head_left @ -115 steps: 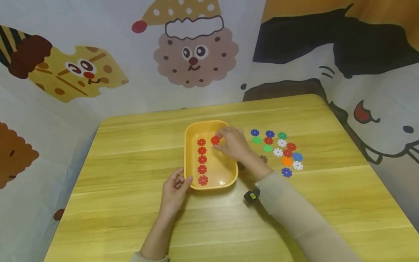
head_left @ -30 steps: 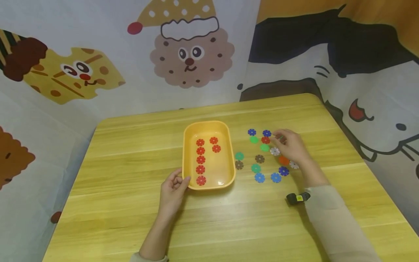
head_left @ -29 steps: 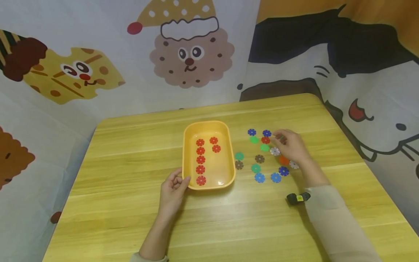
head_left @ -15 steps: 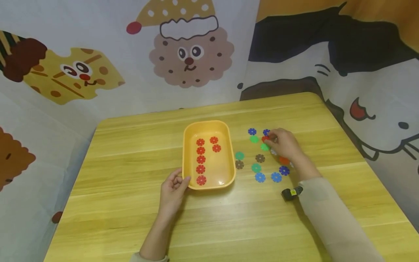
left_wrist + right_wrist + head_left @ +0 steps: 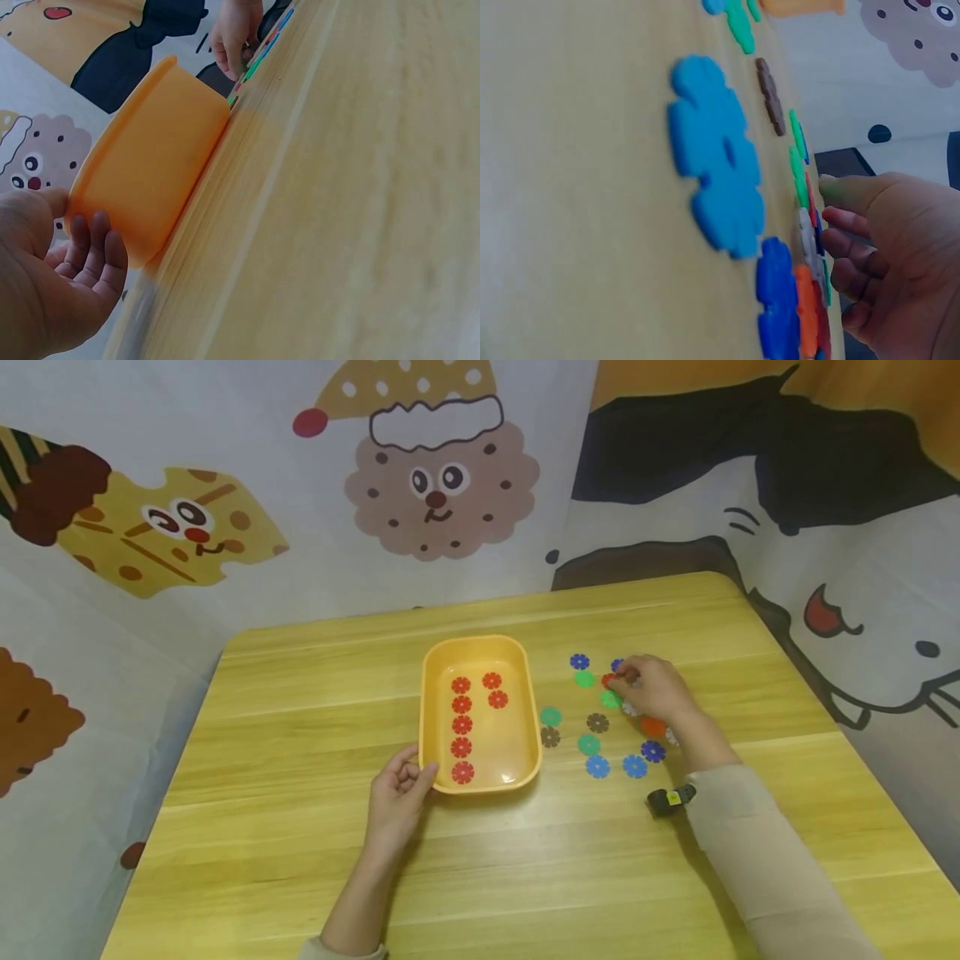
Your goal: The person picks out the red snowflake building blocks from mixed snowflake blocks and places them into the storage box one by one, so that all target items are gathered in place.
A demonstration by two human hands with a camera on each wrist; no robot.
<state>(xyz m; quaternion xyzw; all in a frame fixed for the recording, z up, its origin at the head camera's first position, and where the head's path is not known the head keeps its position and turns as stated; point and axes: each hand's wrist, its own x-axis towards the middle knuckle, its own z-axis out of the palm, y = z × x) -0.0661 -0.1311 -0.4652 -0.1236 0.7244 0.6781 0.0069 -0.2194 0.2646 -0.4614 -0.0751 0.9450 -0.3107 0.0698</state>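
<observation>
A yellow plastic tray (image 5: 534,727) stands on the table. My left hand (image 5: 400,789) holds its near left corner, thumb on the rim and fingers curled against the outer wall, as the left wrist view also shows. Inside lie several red snowflake discs (image 5: 462,725) in a left column, plus two red discs (image 5: 492,681) at upper right. Right of the tray, my right hand (image 5: 660,689) reaches over loose discs, its thumb and fingertips at the right edge of a red snowflake disc (image 5: 608,681). Whether they pinch it I cannot tell. Its palm covers some discs.
Around the right hand lie green (image 5: 584,678), brown (image 5: 597,722), light blue (image 5: 597,767), dark blue (image 5: 653,751) and orange discs (image 5: 654,727). A black wrist camera (image 5: 670,799) hangs at the right sleeve. A cartoon-printed cloth (image 5: 300,527) backs the wooden table (image 5: 285,735).
Since the earliest frame, a second red disc lies in the tray's upper right. The right hand has left the tray for the loose discs, then shifted left onto a red one. The left hand stays put.
</observation>
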